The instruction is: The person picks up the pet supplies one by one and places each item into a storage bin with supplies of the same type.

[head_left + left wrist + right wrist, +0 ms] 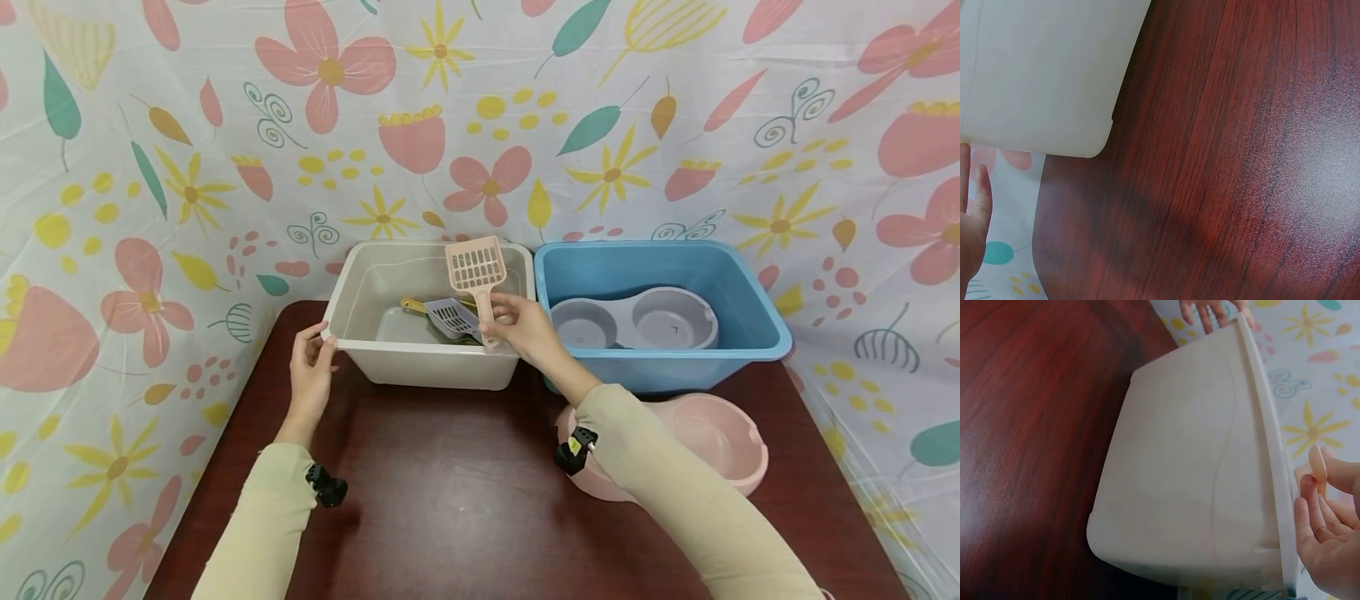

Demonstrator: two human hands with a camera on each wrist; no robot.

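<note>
Right hand (525, 329) pinches pale pink scoop (481, 287) by its handle, slotted head up, above beige bin (427, 367) along the back edge of the counter (450, 467). Left hand (309, 368), fingers loosely extended, touches bin's rim toward counter's back left corner.

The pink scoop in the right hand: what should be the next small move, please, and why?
Probably lower the pink scoop into the beige bin: the right hand holds its handle above the near rim, a grey scoop already lies inside, and the left hand touches a corner.
</note>
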